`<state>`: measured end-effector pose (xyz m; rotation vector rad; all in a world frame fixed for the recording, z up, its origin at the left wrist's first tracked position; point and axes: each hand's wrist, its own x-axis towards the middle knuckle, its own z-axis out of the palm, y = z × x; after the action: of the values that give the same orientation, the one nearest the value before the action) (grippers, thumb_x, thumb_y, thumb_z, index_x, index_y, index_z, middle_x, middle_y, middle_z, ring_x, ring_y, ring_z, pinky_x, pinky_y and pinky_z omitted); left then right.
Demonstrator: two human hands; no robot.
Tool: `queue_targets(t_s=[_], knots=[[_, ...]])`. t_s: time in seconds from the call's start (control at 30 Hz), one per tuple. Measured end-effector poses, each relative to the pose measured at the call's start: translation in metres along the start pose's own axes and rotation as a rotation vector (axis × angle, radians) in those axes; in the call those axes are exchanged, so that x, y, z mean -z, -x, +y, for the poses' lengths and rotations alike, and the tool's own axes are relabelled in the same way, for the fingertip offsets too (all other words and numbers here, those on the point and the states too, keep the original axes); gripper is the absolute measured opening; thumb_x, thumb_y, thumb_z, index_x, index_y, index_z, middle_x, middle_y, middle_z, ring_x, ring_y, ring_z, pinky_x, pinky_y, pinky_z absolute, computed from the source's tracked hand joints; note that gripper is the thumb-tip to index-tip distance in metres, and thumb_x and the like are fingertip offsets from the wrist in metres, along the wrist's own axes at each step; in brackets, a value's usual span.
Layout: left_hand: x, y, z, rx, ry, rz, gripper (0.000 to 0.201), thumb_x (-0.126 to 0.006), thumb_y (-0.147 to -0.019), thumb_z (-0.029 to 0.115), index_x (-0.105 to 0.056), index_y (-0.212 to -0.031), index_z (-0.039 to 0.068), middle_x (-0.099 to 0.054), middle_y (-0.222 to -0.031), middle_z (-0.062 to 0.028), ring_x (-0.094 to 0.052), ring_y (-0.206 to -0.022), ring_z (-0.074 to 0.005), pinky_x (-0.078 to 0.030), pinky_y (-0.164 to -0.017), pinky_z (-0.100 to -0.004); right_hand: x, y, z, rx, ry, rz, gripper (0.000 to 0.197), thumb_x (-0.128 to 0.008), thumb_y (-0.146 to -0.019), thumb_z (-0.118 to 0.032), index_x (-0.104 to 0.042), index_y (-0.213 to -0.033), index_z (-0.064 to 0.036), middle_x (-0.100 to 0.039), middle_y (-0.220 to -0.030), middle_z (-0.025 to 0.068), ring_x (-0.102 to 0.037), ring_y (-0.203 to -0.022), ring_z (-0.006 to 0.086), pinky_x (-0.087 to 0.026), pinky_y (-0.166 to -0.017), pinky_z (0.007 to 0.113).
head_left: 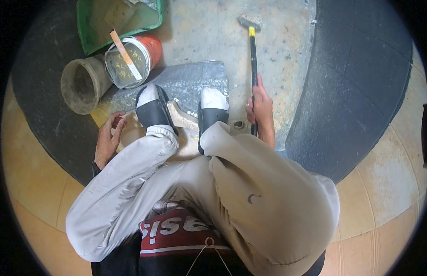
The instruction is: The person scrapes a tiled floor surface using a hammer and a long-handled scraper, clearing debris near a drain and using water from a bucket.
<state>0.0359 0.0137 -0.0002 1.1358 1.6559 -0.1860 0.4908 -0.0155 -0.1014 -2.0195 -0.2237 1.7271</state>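
My right hand (pixel 263 109) is wrapped round the black handle of a hammer (pixel 254 60). The hammer points away from me, with a yellow collar below its grey head, which is over the stained floor. Beside my left shoe, my left hand (pixel 108 138) is loosely curved, its thumb apart from the fingers, and nothing shows in it. Its fingertips are close to a pale cream piece (pixel 130 134), partly hidden by my leg; whether they touch I cannot tell. Another cream, curved piece (pixel 181 118) lies between my black slip-on shoes.
At the far left stand a green tub (pixel 82 30) with murky contents, an orange-red bucket (pixel 154 49) with a flat stick (pixel 126 55) across it, and a grey, crusted bucket (pixel 68 87). A grey mat (pixel 195 73) lies under my feet. Dark sheets (pixel 356 78) cover tiles on both sides.
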Motion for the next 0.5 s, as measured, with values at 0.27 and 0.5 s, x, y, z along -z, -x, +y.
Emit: queue_targets(t_s=[0.27,0.5], knots=[[-0.001,-0.001,-0.001,-0.002,0.015,-0.014,0.034,-0.057,-0.109,0.022,-0.061,-0.133,-0.001,-0.072,-0.101,-0.0155,-0.069,-0.097,-0.0211,-0.053,-0.089,-0.0349,0.004,0.000,0.001,0.044,-0.023,0.039,0.058,-0.053,-0.110,-0.027,-0.038,-0.164,-0.0131,-0.055,-0.065,0.0015,-0.036,-0.037,0.0081,-0.028,-0.034,0.028],[-0.001,0.001,-0.014,-0.030,0.010,-0.020,0.033,-0.057,-0.109,0.021,-0.061,-0.133,-0.001,-0.073,-0.102,-0.0157,-0.069,-0.097,-0.0203,-0.053,-0.089,-0.0349,0.000,-0.005,-0.015,-0.018,-0.141,0.120,0.059,-0.062,-0.107,-0.029,-0.045,-0.161,-0.0125,-0.060,-0.077,0.0032,-0.041,-0.041,0.0084,-0.030,-0.036,0.028]])
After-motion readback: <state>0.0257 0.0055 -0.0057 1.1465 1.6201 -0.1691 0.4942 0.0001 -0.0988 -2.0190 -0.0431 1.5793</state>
